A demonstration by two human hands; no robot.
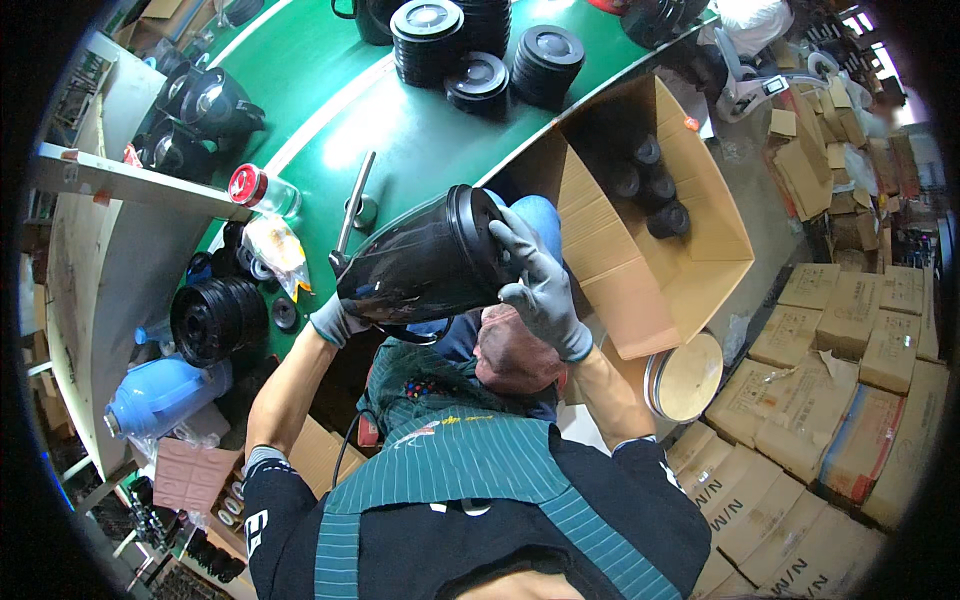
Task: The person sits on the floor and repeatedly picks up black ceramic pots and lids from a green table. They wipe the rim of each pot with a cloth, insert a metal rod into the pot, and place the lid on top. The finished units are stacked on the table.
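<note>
In front of my chest lies a glossy black jug point(395, 265), tilted on its side, with a ribbed black round end piece point(470, 238) towards the right. My left hand point(336, 320), in a grey glove, grips the jug's left end; most of its fingers are behind the jug. My right hand point(545, 290), also gloved in grey, is closed round the edge of the end piece, thumb and fingers pressing on it. Just beyond the jug, a metal rod-like tool point(355, 205) with a round metal part point(364, 211) rests on the green table point(330, 130).
Stacked black lids point(428, 45) stand at the table's far side. A red-lidded clear jar point(265, 190) and black ribbed parts point(215, 320) are at left. An open cardboard box point(700, 260) holding black cylinders stands at right, with a round-topped stool point(688, 376) and stacked cartons point(800, 390) nearby.
</note>
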